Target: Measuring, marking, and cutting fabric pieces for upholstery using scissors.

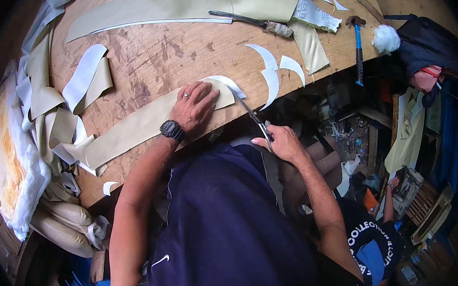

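A strip of beige material is being trimmed with scissors at the bench edge.

The left hand (194, 106) is spread flat, pressing the beige strip (142, 126) down on the wooden bench (155, 53), where it lies slantwise near the front edge. The right hand (284, 144) is closed around the scissors (249, 114), whose blades meet the strip's upper end beside a white curl (229, 83). The cutting step is judged to be under way; the cut must next be carried along the end while the strip is held flat.
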